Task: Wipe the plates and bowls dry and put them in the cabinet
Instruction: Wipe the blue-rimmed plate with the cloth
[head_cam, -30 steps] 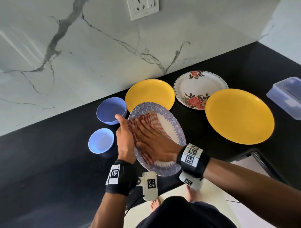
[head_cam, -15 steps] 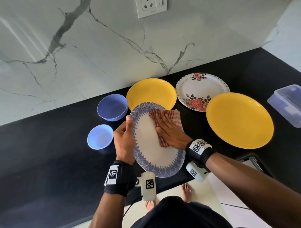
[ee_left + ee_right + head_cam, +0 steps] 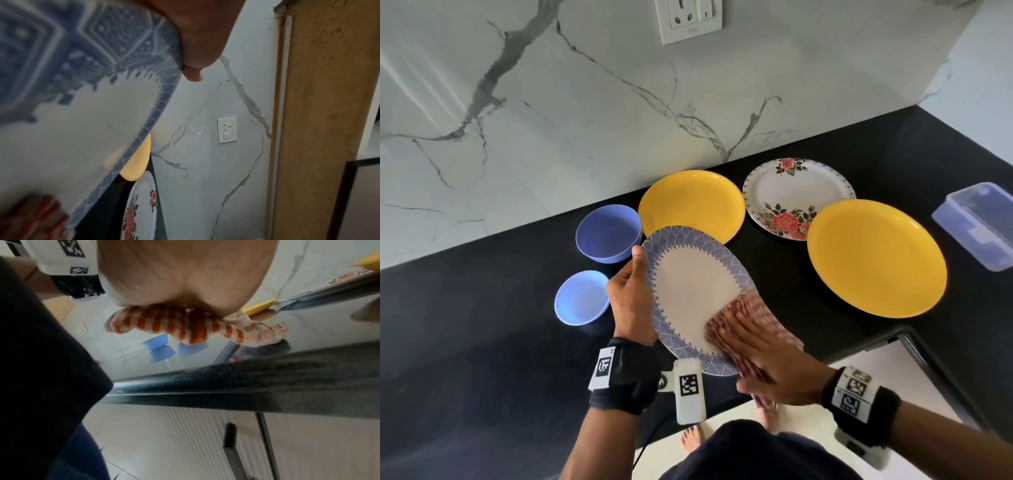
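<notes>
Your left hand (image 3: 631, 301) pinches the blue-patterned oval plate (image 3: 697, 291) steady by its rim; your right hand (image 3: 767, 363), fingers spread, presses the red-striped cloth (image 3: 743, 311) flat against it.

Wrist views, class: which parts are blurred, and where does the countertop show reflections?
Left wrist view: the patterned plate and striped cloth are soft, the wall socket sharp. Right wrist view: the countertop edge is smeared; its glossy surface mirrors a blue bowl.
</notes>
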{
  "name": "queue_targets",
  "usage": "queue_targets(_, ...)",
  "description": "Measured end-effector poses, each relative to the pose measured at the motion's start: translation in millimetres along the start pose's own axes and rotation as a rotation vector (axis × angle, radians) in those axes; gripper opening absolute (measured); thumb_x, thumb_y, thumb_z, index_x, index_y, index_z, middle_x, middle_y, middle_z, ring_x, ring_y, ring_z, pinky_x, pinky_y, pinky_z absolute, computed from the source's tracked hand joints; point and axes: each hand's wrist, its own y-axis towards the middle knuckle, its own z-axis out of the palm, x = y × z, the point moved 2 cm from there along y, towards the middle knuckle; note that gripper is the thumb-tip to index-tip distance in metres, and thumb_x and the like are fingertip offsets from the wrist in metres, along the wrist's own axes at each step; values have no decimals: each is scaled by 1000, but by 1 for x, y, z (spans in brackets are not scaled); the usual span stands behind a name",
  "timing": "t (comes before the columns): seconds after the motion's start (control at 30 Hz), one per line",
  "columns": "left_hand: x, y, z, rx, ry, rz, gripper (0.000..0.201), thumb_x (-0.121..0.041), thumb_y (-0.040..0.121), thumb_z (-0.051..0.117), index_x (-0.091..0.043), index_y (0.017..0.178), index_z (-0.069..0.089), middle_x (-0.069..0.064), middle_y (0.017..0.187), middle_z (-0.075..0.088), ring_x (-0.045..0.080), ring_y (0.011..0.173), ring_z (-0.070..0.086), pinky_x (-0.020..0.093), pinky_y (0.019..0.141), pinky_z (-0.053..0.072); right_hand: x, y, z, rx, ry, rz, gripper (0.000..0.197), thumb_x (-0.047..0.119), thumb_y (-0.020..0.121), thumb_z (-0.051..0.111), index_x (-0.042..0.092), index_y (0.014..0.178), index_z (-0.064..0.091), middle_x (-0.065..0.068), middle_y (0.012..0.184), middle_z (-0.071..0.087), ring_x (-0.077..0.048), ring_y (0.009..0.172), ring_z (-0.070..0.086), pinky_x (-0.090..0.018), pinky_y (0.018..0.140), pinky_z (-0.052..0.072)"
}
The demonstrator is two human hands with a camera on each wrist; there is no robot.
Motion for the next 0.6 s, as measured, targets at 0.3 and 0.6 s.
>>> queue_targets(0.3,-7,15,-15,68,86,-252,44,-58,104,50,-21,114,73,8,109,79,29,108,72,38,81,57,5,-3,-24,-926,158,-179,33,29,103,57,28,136,57,12,135,64,-1,131,54,-39,106,48)
queue_targets(0.6,-41,21,-49,46,977,157,61,-61,106,29,-27,91,78,-1,97,68,35,107,63,43,101,44,-2,-8,-118,-751,397,-238,25,43,99,59,29,119,66,14,104,69,-7,86,66,-29,71,56)
